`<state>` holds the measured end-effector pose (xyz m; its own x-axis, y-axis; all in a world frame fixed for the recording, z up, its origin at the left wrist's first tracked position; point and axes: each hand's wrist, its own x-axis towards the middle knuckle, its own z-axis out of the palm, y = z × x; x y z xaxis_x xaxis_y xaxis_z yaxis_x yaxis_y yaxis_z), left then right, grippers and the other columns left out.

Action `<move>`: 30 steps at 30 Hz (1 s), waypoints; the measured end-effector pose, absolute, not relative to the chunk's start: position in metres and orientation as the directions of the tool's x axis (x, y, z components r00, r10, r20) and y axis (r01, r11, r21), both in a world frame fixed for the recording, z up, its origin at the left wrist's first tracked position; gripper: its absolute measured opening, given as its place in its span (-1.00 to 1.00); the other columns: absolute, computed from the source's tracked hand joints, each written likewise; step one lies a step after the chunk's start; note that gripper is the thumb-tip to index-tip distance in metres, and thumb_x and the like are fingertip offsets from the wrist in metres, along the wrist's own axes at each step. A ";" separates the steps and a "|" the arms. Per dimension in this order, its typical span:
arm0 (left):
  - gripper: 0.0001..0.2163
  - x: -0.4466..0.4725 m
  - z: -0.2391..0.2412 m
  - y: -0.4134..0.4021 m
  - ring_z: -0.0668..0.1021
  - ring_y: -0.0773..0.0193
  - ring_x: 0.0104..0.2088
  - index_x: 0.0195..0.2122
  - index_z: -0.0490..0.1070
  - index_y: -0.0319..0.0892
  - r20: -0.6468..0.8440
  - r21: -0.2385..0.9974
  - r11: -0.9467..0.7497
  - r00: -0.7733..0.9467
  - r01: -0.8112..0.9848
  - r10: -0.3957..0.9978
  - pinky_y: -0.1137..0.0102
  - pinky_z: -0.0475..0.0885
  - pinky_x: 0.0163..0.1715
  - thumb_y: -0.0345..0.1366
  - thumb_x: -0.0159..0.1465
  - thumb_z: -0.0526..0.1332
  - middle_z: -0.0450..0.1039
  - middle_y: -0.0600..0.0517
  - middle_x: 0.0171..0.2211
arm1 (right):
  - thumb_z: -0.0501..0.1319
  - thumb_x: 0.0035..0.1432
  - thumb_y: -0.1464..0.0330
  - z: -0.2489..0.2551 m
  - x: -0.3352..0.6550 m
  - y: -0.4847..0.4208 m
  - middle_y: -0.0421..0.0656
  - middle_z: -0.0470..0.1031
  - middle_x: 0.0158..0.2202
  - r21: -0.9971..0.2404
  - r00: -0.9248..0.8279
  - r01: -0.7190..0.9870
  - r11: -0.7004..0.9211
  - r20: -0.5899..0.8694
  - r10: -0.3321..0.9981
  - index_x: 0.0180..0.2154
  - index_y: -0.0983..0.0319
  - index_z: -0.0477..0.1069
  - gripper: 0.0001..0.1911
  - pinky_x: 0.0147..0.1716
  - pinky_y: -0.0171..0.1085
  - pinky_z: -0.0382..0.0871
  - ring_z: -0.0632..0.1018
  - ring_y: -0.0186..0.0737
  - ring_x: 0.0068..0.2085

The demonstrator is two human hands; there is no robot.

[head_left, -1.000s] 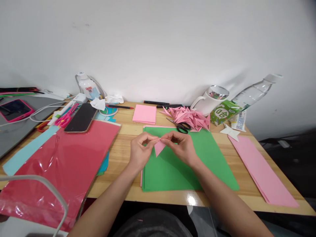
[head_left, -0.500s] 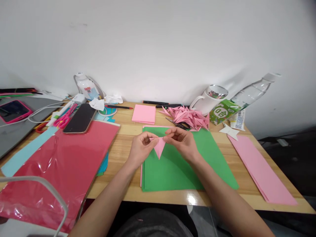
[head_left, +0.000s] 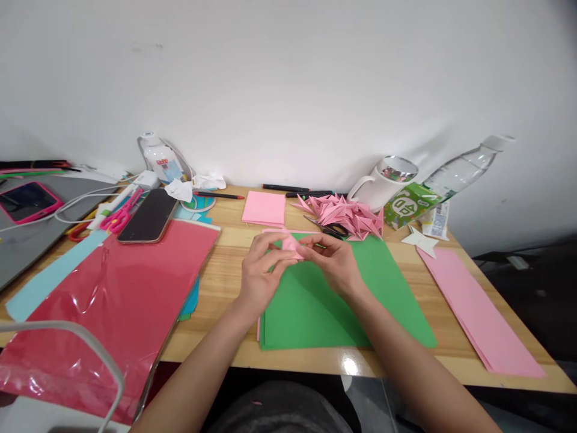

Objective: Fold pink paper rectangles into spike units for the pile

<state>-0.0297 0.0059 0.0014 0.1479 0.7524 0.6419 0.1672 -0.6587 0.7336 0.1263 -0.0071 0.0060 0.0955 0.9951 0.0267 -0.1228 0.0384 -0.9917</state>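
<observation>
My left hand [head_left: 260, 273] and my right hand [head_left: 336, 263] meet over the green paper sheet [head_left: 315, 300] and both pinch a small folded pink paper piece [head_left: 291, 245] between their fingertips. The piece is mostly hidden by the fingers. Behind my hands lies a pile of folded pink paper pieces [head_left: 347, 215] with black-handled scissors [head_left: 331, 228] resting against it. A stack of pink square sheets [head_left: 264, 208] sits just beyond my left hand.
A red sheet pack in plastic [head_left: 112, 300] and a phone [head_left: 148, 216] lie on the left. A white mug [head_left: 383, 180], a green carton [head_left: 410, 204], a tilted water bottle [head_left: 464, 165] and pink paper strips [head_left: 478, 313] are on the right. Pens [head_left: 293, 189] lie by the wall.
The pink triangle that hung point-down between my fingers has been turned up and folded smaller; both hands rose slightly and closed in around it.
</observation>
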 end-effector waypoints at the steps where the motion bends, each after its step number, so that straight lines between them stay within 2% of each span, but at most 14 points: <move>1: -0.86 -0.029 0.002 0.007 0.46 0.17 -0.10 -0.33 0.51 -0.11 0.577 0.798 -0.589 0.123 0.128 0.807 0.30 0.42 -0.19 -0.30 0.05 0.35 0.43 -0.06 -0.12 | 0.42 -0.22 0.27 0.006 0.126 -0.007 -0.25 0.46 -0.48 -0.989 0.123 -0.134 0.060 0.043 0.991 -0.36 0.25 0.48 -0.68 -0.41 -0.34 0.45 0.49 -0.38 -0.47; 2: -0.75 -0.028 0.003 0.008 0.47 0.14 -0.10 -0.26 0.49 -0.12 0.479 0.870 -0.487 0.107 0.071 0.871 0.30 0.43 -0.21 -0.26 0.01 0.37 0.40 -0.08 -0.08 | 0.43 -0.23 0.27 0.006 0.126 -0.007 -0.24 0.47 -0.45 -0.987 0.142 -0.140 0.078 0.058 0.988 -0.32 0.24 0.47 -0.64 -0.39 -0.32 0.45 0.49 -0.37 -0.45; 4: -0.60 -0.028 0.004 0.009 0.54 0.18 -0.26 -0.12 0.41 -0.16 0.233 0.972 -0.226 0.131 -0.063 0.964 0.34 0.47 -0.36 -0.17 0.02 0.35 0.45 -0.10 -0.16 | 0.43 -0.23 0.26 0.005 0.124 -0.008 -0.19 0.50 -0.38 -0.986 0.137 -0.133 0.102 0.084 0.987 -0.25 0.24 0.46 -0.57 -0.34 -0.28 0.47 0.51 -0.32 -0.41; 5: -0.60 -0.028 0.004 0.009 0.54 0.24 -0.39 -0.12 0.40 -0.18 0.123 0.989 -0.106 0.165 -0.108 0.979 0.39 0.46 -0.47 -0.14 0.04 0.32 0.48 -0.07 -0.26 | 0.42 -0.23 0.25 0.004 0.123 -0.009 -0.17 0.51 -0.37 -0.987 0.116 -0.119 0.109 0.096 0.989 -0.24 0.24 0.45 -0.56 -0.33 -0.26 0.48 0.52 -0.30 -0.40; 7: -0.67 -0.028 0.005 0.008 0.48 0.33 -0.57 -0.25 0.44 -0.24 -0.010 0.993 0.036 0.221 -0.114 0.975 0.45 0.40 -0.62 -0.10 0.06 0.29 0.47 0.01 -0.48 | 0.41 -0.21 0.24 0.003 0.120 -0.010 -0.16 0.51 -0.41 -0.991 0.067 -0.077 0.114 0.109 0.992 -0.27 0.25 0.46 -0.60 -0.33 -0.24 0.48 0.52 -0.27 -0.40; 9: -0.73 -0.028 0.005 0.007 0.43 0.36 -0.61 -0.47 0.44 -0.26 -0.041 0.995 0.061 0.221 -0.082 0.975 0.46 0.40 -0.64 -0.11 0.01 0.32 0.41 0.07 -0.60 | 0.38 -0.16 0.22 0.001 0.118 -0.011 -0.16 0.51 -0.44 -0.994 0.042 -0.030 0.103 0.102 0.994 -0.32 0.26 0.48 -0.67 -0.36 -0.26 0.46 0.51 -0.28 -0.42; 11: -0.75 -0.028 0.006 0.006 0.43 0.37 -0.60 -0.55 0.43 -0.25 -0.057 0.993 0.076 0.208 -0.085 0.977 0.45 0.42 -0.59 -0.15 -0.02 0.34 0.40 0.09 -0.63 | 0.35 -0.11 0.20 -0.001 0.117 -0.011 -0.16 0.51 -0.47 -0.996 0.042 0.006 0.084 0.084 0.996 -0.38 0.27 0.48 -0.71 -0.42 -0.28 0.45 0.49 -0.30 -0.45; 14: -0.80 -0.028 0.008 0.005 0.47 0.36 -0.54 -0.51 0.45 -0.26 -0.101 0.984 0.131 0.231 -0.120 0.968 0.46 0.43 -0.50 -0.22 -0.02 0.35 0.45 0.07 -0.57 | 0.34 -0.11 0.17 -0.001 0.118 -0.011 -0.18 0.49 -0.50 -0.998 0.081 0.013 0.057 0.058 0.995 -0.43 0.28 0.45 -0.70 -0.49 -0.30 0.43 0.47 -0.33 -0.52; 21: -0.82 -0.027 0.008 0.007 0.46 0.40 -0.58 -0.46 0.42 -0.27 -0.110 0.971 0.155 0.237 -0.180 0.965 0.51 0.37 -0.59 -0.24 0.05 0.29 0.44 0.05 -0.57 | 0.37 -0.16 0.17 -0.001 0.116 -0.012 -0.18 0.50 -0.50 -0.996 0.055 -0.093 0.006 0.001 0.999 -0.44 0.27 0.44 -0.68 -0.38 -0.23 0.48 0.52 -0.29 -0.48; 25: -0.81 -0.026 0.007 0.007 0.47 0.39 -0.62 -0.50 0.36 -0.26 -0.144 0.961 0.194 0.244 -0.197 0.959 0.49 0.38 -0.59 -0.26 0.03 0.31 0.43 0.07 -0.62 | 0.39 -0.18 0.19 -0.001 0.116 -0.014 -0.18 0.49 -0.53 -0.997 0.106 -0.072 0.006 -0.002 0.994 -0.44 0.27 0.44 -0.68 -0.44 -0.27 0.46 0.50 -0.31 -0.51; 28: -0.82 -0.026 0.007 0.007 0.45 0.40 -0.66 -0.54 0.33 -0.26 -0.159 0.952 0.207 0.215 -0.225 0.964 0.50 0.36 -0.63 -0.29 0.02 0.30 0.41 0.08 -0.67 | 0.39 -0.16 0.21 0.001 0.116 -0.014 -0.17 0.50 -0.50 -0.997 0.042 -0.068 0.028 0.025 0.999 -0.40 0.27 0.44 -0.69 -0.45 -0.29 0.45 0.50 -0.31 -0.49; 30: -0.84 -0.028 0.008 0.008 0.46 0.39 -0.65 -0.48 0.35 -0.27 -0.178 0.937 0.242 0.250 -0.252 0.952 0.50 0.36 -0.63 -0.30 0.01 0.29 0.43 0.07 -0.64 | 0.37 -0.13 0.23 0.002 0.115 -0.014 -0.17 0.51 -0.46 -0.996 -0.002 -0.080 0.047 0.048 0.999 -0.37 0.27 0.46 -0.71 -0.42 -0.28 0.45 0.50 -0.31 -0.46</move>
